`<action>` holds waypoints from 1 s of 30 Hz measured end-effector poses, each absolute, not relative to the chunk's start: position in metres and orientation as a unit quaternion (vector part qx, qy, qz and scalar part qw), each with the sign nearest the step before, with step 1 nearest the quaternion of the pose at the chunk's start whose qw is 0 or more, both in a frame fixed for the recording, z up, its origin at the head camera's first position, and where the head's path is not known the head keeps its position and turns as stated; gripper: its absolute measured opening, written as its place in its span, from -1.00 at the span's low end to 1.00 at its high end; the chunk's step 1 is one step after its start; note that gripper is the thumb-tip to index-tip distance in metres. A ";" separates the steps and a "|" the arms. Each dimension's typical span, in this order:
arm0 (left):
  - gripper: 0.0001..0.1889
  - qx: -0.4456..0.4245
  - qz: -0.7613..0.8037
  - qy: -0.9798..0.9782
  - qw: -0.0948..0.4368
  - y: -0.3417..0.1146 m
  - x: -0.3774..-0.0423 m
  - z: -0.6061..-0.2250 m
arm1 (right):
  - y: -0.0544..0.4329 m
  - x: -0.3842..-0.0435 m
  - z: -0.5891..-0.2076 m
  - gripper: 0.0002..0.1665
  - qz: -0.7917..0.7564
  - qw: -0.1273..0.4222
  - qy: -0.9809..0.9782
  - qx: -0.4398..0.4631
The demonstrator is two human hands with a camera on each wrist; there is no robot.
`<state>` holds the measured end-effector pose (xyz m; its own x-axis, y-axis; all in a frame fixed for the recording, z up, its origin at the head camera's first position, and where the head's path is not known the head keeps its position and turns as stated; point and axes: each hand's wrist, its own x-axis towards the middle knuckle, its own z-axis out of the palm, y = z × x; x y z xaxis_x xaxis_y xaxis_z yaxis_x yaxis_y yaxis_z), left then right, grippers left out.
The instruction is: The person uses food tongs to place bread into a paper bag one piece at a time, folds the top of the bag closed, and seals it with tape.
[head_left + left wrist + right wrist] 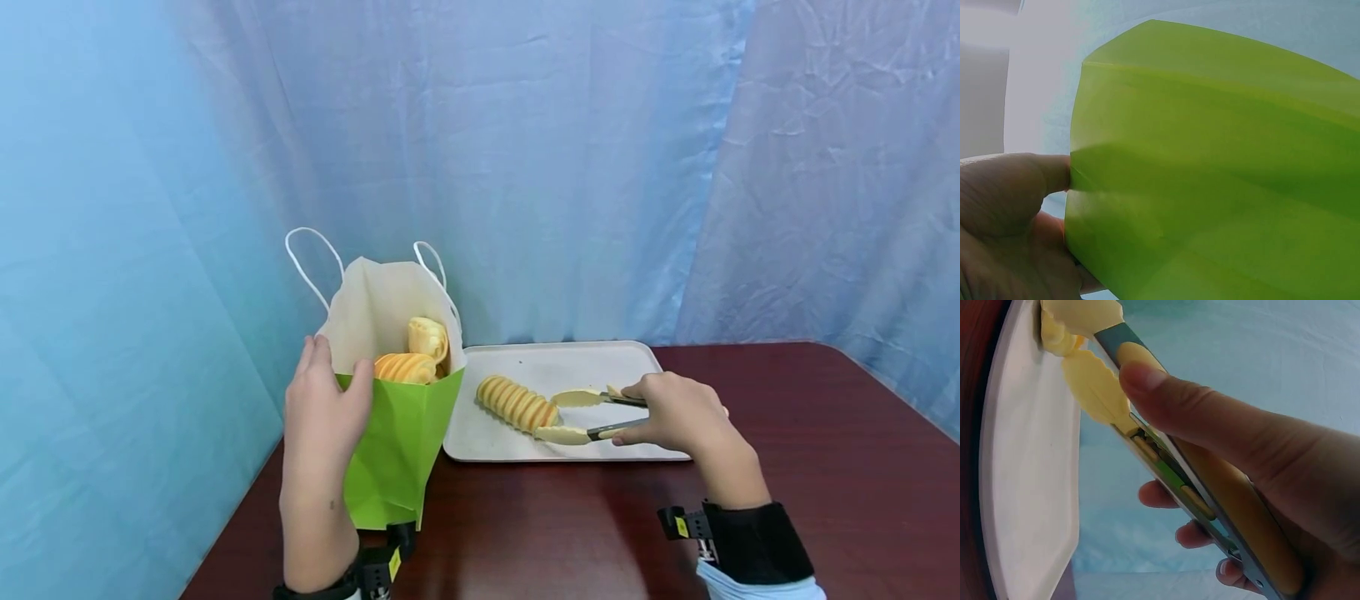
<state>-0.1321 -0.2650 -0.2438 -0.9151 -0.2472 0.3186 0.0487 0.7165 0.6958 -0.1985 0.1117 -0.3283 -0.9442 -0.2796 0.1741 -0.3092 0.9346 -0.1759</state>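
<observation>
My right hand [678, 412] grips a pair of tongs [1235, 519] with pale scalloped tips, thumb along one arm and fingers under the other. The spread tips stand around the right end of a striped bread roll [513, 402] on a white tray [495, 446]; whether they touch it, I cannot tell. My left hand [326, 417] rests against the left side of an upright green paper bag [390, 450], its fingers fairly straight and the thumb apart. The bag's edge hides its fingertips in the left wrist view. Inside the bag's mouth lie a striped roll [403, 367] and a paler roll [427, 337].
White cord handles [300, 229] stand up from the bag. Bag and tray sit side by side on a dark red-brown table [540, 533]. A light blue curtain [525, 167] hangs close behind them.
</observation>
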 end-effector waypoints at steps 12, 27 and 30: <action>-0.24 0.054 -0.371 -0.907 0.192 -0.268 -0.131 -0.244 | 0.136 -0.194 -0.322 -0.18 0.121 0.051 -0.984 0.121; -0.24 0.052 -0.369 -0.906 0.202 -0.269 -0.133 -0.246 | 0.132 -0.200 -0.331 0.07 0.125 0.065 -0.982 0.125; -0.25 0.052 -0.369 -0.905 0.203 -0.269 -0.132 -0.246 | 0.128 -0.202 -0.333 0.05 0.120 0.069 -0.982 0.129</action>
<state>-0.1324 -0.2693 -0.2456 -0.9121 -0.2440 0.3294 0.0558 0.7222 0.6895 -0.2021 0.1282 -0.3333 -0.9571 -0.2370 0.1666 -0.2701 0.9381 -0.2171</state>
